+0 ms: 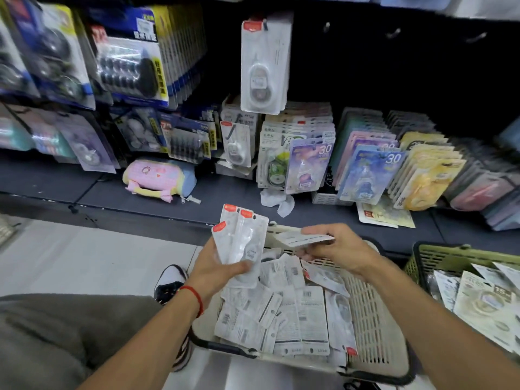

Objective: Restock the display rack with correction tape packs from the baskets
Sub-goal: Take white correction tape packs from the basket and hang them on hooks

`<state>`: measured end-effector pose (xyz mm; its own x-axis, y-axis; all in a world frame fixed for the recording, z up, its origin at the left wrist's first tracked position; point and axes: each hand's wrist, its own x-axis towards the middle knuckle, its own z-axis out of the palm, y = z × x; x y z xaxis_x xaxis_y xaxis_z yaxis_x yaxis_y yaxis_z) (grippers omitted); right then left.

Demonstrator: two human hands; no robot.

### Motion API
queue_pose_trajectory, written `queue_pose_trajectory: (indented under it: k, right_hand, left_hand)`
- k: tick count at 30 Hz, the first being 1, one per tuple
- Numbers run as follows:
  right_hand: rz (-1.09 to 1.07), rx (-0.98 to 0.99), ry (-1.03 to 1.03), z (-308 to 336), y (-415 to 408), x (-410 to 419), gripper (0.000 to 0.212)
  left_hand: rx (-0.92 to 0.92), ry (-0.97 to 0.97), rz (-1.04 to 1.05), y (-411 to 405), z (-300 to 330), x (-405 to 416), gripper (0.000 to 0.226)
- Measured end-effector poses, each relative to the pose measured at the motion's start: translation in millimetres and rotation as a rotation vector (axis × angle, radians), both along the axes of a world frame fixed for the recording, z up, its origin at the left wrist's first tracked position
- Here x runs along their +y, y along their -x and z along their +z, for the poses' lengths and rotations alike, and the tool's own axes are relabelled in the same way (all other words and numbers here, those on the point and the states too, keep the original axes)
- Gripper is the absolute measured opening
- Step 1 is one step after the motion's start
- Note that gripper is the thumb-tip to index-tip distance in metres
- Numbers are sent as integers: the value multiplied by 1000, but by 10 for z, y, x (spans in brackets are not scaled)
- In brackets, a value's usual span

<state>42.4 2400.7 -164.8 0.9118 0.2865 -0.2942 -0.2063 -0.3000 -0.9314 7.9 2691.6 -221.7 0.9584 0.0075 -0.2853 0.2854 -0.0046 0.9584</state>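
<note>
Gathering packs before hanging

We grip a fanned stack of white blister-card correction tape packs with red tabs (242, 237) in the left hand (216, 266), fingers curled round it. Right hand (334, 249) pinches one flat white pack (305, 238) above the cream slotted plastic basket (374, 319), which holds more packs. Risk, we judge: the fan is loose, so adding a pack could slip one out. Matching white packs hang on a rack hook (264, 63); dark bare hooks to its right leave room. Green basket (439, 254) crowds the right
</note>
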Motion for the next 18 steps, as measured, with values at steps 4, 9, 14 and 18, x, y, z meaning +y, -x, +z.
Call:
queue_pose_trajectory:
  k: [4,9,14,18]
  right_hand:
    - [30,-93,199,433,-128,-15,19]
    - [6,-86,128,806,-248,-180,41]
    - [6,-118,-82,1046,-303,-120,51]
    - [-237,-246,-30,1136,-379,108,49]
  left_hand:
    - [-41,61,-44,-108,309,-30,78]
    - [-68,172,-188,-329,854,-122,77]
    - [-19,294,-408,-539,1350,-313,74]
    - [-43,295,-487,-740,1617,-403,74]
